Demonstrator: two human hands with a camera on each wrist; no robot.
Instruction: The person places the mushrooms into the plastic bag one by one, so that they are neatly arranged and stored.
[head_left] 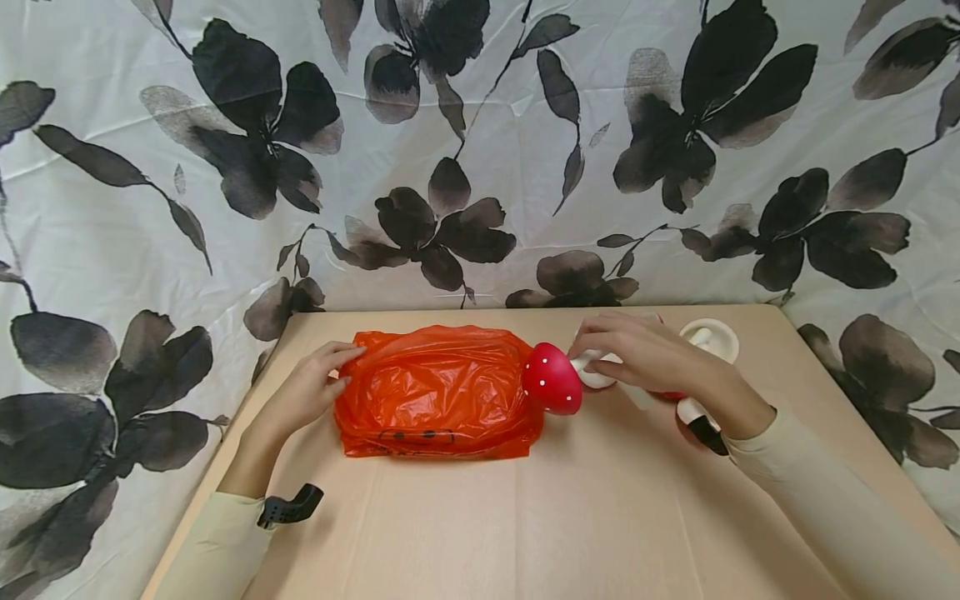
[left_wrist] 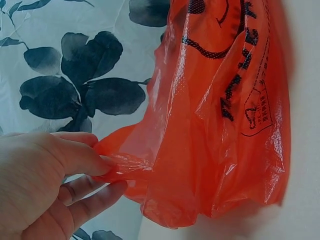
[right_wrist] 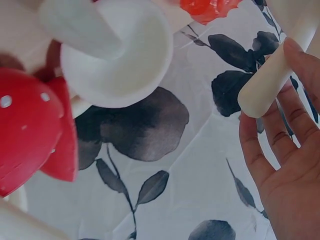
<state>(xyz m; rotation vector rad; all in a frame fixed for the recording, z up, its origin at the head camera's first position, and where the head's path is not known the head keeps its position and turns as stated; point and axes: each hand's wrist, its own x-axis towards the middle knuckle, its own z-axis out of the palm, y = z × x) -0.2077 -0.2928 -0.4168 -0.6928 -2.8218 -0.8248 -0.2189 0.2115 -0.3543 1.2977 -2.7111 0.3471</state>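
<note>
A crinkled red-orange plastic bag point(head_left: 438, 392) lies flat in the middle of the table, with black print on one side. My left hand point(head_left: 311, 387) pinches the bag's left edge between thumb and fingers; the left wrist view shows the film bunched in those fingertips point(left_wrist: 102, 162). On the other side, my right hand point(head_left: 637, 350) holds a toy mushroom by its white stem point(right_wrist: 265, 90). Its red, white-dotted cap point(head_left: 552, 379) points left and overlaps the bag's right end in the head view.
More toy mushrooms lie by my right forearm, partly hidden by it. One shows its white underside point(head_left: 723, 337) and stem; the right wrist view shows a red dotted cap point(right_wrist: 30, 130) nearby. Floral black-and-white cloth point(head_left: 480, 150) hangs behind the wooden table point(head_left: 450, 533).
</note>
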